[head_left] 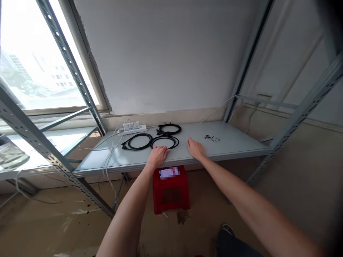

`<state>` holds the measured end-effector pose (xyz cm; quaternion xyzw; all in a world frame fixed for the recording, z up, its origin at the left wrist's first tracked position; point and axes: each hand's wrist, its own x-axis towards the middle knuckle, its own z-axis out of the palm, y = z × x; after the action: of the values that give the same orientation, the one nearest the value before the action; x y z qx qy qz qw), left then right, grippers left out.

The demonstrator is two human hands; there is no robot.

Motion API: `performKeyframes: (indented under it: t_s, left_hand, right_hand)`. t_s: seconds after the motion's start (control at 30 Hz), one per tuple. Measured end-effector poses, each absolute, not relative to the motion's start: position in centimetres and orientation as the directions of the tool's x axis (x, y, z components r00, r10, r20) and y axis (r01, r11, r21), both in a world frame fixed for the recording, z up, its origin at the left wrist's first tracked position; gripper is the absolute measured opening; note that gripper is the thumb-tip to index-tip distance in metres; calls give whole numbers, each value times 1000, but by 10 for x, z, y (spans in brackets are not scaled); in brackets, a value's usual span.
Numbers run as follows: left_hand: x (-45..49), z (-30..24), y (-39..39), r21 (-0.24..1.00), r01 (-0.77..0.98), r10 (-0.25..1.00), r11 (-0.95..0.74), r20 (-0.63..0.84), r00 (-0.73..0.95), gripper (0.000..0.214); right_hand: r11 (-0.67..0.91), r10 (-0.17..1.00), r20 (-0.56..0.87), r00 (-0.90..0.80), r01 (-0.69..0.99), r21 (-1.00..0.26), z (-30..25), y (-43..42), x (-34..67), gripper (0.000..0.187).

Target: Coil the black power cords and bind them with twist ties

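Observation:
Both my arms reach out to a grey metal shelf (235, 144). My left hand (158, 155) rests palm down at the shelf's front edge, its fingertips touching the nearest coiled black cable (164, 142). My right hand (195, 148) lies flat and open on bare shelf, a little right of that coil, holding nothing. Two more coiled black cables lie behind: one at the left (137, 141) and one further back (168, 129). A small black twist tie (211, 138) lies right of my right hand.
A white power strip (132, 128) with white leads sits at the shelf's back left. A red plastic stool (170, 189) stands on the floor under the front edge. Slotted steel uprights (43, 146) frame the shelf; a window is at the left.

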<state>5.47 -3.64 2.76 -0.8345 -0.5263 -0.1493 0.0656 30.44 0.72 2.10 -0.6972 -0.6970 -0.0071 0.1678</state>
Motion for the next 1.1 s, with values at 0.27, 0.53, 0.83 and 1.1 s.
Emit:
performKeyframes:
  t_s: [0.27,0.53,0.83,1.1]
  left_hand:
    - [57,27,-50,-80,792,764,-605,222,606,47]
    - [56,35,-57,-190,637,610,-747,184,771,48]
    - [61,33,-64,-115,701,685,-704,151,712,46]
    - [60,40,-67,-125,764,743,-633,182,645,51]
  right_hand:
    - [33,979,204,7,981,-193,25,3,306,35]
    - [34,978,208,9,978,-203,23,7,306,34]
    - [36,977,214,15,972,-232,26,3,306,30]
    - [-1,979,196,53,967,-256,30,2,307,28]
